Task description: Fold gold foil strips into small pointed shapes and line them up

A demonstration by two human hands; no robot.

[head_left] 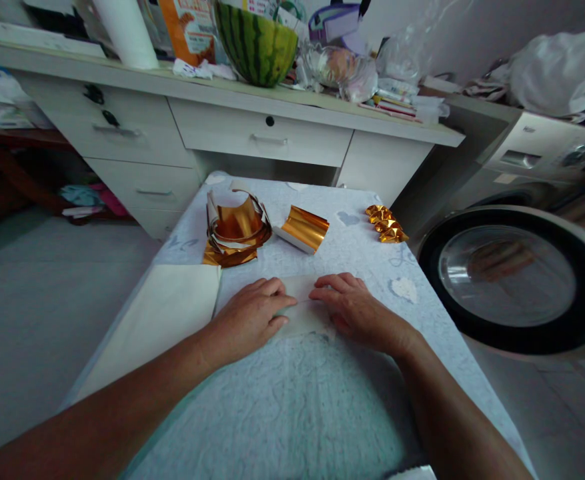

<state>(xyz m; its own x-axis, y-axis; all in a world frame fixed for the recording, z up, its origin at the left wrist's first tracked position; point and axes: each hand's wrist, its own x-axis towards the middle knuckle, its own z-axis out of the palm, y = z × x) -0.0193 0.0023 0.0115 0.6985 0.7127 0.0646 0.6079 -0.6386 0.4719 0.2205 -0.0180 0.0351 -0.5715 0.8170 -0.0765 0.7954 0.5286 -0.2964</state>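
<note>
Operator: Entry one?
Logger: Left hand (255, 313), fingers loosely bent, touching the pale sheet (299, 288). Right hand (353, 307), fingers curled, likewise touching it. From my remote feed I cannot tell whether either pinches the paper.
Operator: Location of that sheet?
Logger: Flat on the cloth-covered bench (292, 413), between both hands and partly beneath them.
Operator: Gold stock?
Logger: I count three entries, all beyond the hands: a nest of curled gold sheets (239, 221), left; a curved gold piece (306, 228), just right of it; a row of folded gold foil (387, 224), near the bench's right edge.
Operator: Remainder?
Logger: Large pale paper (165, 317), left of the left hand. Behind, a cut watermelon (257, 45) atop white drawers (267, 130).
</note>
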